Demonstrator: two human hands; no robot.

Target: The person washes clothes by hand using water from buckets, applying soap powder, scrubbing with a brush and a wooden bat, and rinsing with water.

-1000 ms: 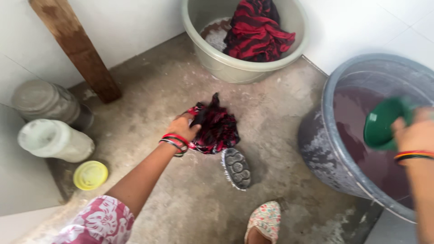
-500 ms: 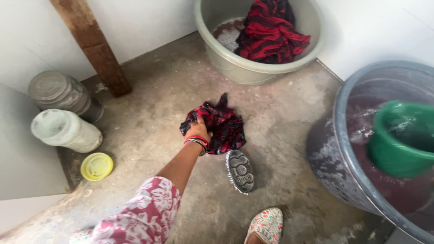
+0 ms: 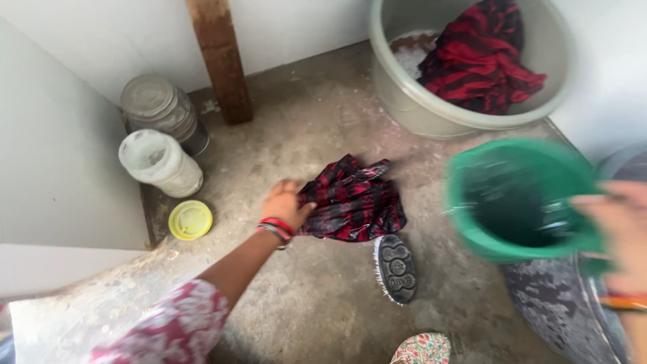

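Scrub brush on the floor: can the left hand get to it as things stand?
Probably yes. The left hand rests on the edge of the red-and-black cloth, and the scrub brush lies bristles-down just below that cloth. Bare concrete floor lies between them; nothing blocks the way. It would likely have to let go of the cloth first.

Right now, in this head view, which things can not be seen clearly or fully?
- Right hand: blurred by motion, cut by the right edge; its grip on the green mug is unclear.
- Inside the mug: blurred, contents unreadable.
- Left hand: fingertips merge with the red-black cloth; grasp uncertain.
- Grey tub: mostly hidden by the mug and the frame edge.
- Basin: top cut off.
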